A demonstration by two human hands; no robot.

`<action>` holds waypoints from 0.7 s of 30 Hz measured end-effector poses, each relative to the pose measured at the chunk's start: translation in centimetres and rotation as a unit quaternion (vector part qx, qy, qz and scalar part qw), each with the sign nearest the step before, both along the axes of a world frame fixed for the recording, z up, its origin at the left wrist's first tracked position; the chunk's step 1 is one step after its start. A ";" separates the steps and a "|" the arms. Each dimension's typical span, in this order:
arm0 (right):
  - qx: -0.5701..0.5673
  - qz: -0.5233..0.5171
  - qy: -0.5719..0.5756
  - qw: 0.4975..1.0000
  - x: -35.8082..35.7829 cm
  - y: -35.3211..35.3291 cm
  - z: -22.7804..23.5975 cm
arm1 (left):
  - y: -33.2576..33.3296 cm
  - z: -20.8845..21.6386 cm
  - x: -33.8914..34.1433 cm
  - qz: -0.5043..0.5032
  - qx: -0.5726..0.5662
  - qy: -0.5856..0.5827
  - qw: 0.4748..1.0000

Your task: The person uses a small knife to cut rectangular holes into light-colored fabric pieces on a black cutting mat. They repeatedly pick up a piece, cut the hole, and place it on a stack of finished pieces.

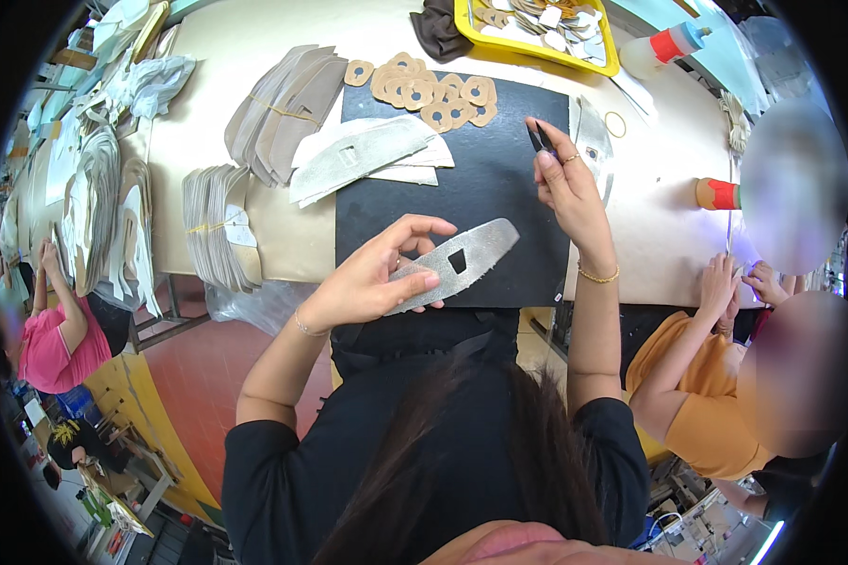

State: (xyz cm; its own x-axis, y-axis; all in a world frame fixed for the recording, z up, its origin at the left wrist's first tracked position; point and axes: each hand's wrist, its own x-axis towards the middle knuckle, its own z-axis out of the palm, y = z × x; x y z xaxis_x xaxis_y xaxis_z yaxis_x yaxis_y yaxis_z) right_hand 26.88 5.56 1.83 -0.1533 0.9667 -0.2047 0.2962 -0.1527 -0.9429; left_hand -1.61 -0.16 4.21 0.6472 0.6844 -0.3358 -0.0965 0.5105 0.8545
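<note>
My left hand (366,273) is closed on a long grey cut piece (481,250) with a dark, roughly square hole in it, over the near edge of a black mat (495,184). Raised above the mat's right side, my right hand (573,193) grips a small black two-pronged tool (538,136); whether it is tweezers or snips I cannot make out. Several curved pale pieces (386,146) lie overlapping on the mat's left part, the top one with a small slot. At the mat's far edge sits a loose pile of tan ring-like patches (410,85).
Bundled stacks of grey pieces (287,108) and paler pieces (215,226) stand on the left. A yellow tray (537,55) of small pieces is at the back, beside a red-banded bottle (664,45). An orange-red bottle (718,194) and a co-worker's hands (721,287) are at right.
</note>
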 end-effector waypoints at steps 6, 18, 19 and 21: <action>0.127 -0.034 -0.110 0.985 -0.5 1.2 -0.3 | -0.3 -0.4 0.1 0.004 0.010 -0.014 1.000; 0.265 0.107 -0.348 0.893 -3.9 11.0 -3.3 | -0.8 -1.4 -0.4 -0.038 0.119 0.068 0.990; 0.250 0.115 -0.362 0.890 -3.9 11.0 -3.3 | -1.0 -1.3 -0.5 -0.024 0.061 0.054 0.996; 0.277 0.131 -0.398 0.865 -4.1 11.0 -3.0 | -1.1 -1.3 -0.6 0.005 0.017 0.040 0.999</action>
